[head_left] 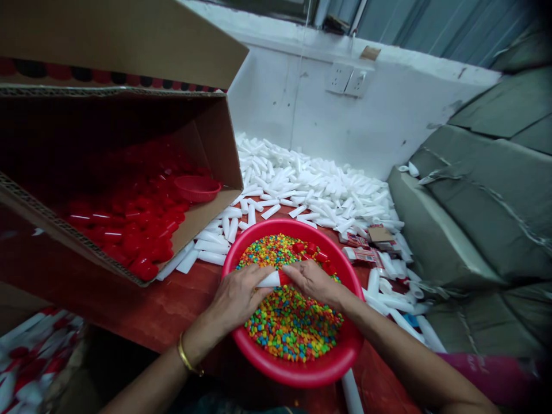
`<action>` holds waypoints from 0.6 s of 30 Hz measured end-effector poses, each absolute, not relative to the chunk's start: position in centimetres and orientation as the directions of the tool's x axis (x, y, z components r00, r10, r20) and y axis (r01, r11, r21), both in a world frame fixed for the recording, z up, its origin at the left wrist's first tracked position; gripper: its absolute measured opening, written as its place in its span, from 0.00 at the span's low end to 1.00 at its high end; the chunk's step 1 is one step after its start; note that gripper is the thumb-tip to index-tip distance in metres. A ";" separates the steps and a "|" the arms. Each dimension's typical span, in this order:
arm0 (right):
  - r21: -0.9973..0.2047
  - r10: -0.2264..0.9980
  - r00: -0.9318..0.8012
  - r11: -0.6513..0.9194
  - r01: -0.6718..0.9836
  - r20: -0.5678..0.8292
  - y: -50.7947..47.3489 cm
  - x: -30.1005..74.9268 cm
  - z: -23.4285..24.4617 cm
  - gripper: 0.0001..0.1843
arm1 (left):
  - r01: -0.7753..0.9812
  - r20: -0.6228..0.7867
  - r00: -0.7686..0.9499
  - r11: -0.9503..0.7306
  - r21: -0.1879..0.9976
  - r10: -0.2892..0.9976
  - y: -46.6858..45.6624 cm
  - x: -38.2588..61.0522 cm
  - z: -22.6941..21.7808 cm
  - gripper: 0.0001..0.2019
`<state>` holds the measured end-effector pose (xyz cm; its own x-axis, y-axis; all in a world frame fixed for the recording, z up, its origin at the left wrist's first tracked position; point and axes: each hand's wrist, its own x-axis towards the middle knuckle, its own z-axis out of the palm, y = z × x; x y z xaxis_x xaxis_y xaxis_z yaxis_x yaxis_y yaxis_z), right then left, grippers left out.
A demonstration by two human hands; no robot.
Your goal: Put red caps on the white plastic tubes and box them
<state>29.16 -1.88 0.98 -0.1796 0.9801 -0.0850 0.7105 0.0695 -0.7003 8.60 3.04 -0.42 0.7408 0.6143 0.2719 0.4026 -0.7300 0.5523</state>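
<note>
Over a red basin of small multicoloured candies, my two hands meet at one white plastic tube. My left hand is closed around the tube's white body. At the tube's other end, my right hand grips a red cap, which meets the tube; whether it is fully seated I cannot tell. Several loose red caps lie on the candies at the basin's far right side, just beyond my right hand.
To the left, a cardboard box lies open with many red caps and a small red bowl. White tubes are heaped against the wall. Grey-green wrapped bundles stand at right. Capped tubes fill the lower left corner.
</note>
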 end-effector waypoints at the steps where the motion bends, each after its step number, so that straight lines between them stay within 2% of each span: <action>1: -0.723 0.976 -0.124 -0.043 0.690 -0.177 -1.8 28.8 0.9 0.32 | 0.406 0.278 0.741 -0.738 0.538 0.611 2.9 8.6 -0.4 0.17; 3: -0.739 0.973 -0.042 -0.144 0.658 -0.227 -1.8 28.4 0.9 0.35 | 0.410 0.290 0.737 -0.745 0.526 0.611 2.8 8.6 -0.5 0.17; 5: -0.753 0.992 -0.063 -0.040 0.657 -0.108 -2.1 28.4 1.2 0.31 | 0.408 0.305 0.722 -0.738 0.537 0.621 2.6 8.6 -0.5 0.17; 8: -0.768 0.978 -0.199 0.169 0.618 0.055 -2.8 28.7 1.5 0.19 | 0.405 0.318 0.705 -0.728 0.552 0.634 2.7 8.5 -0.7 0.17; 10: -0.783 0.976 -0.215 0.154 0.602 0.027 -3.2 28.6 1.3 0.17 | 0.416 0.308 0.715 -0.736 0.535 0.628 2.7 8.5 -0.8 0.16; 14: -0.806 0.990 -0.089 -0.034 0.592 -0.107 -3.2 28.0 1.1 0.23 | 0.447 0.372 0.716 -0.797 0.406 0.591 2.3 8.7 -0.7 0.15; 16: -0.759 0.989 -0.091 -0.027 0.651 -0.113 -2.5 28.2 1.3 0.27 | 0.466 0.468 0.684 -0.829 0.310 0.559 1.7 8.6 -0.4 0.15; 18: -0.606 0.989 -0.137 0.073 0.792 -0.059 -1.2 29.0 1.7 0.28 | 0.490 0.558 0.610 -0.821 0.292 0.563 1.2 7.8 -0.3 0.15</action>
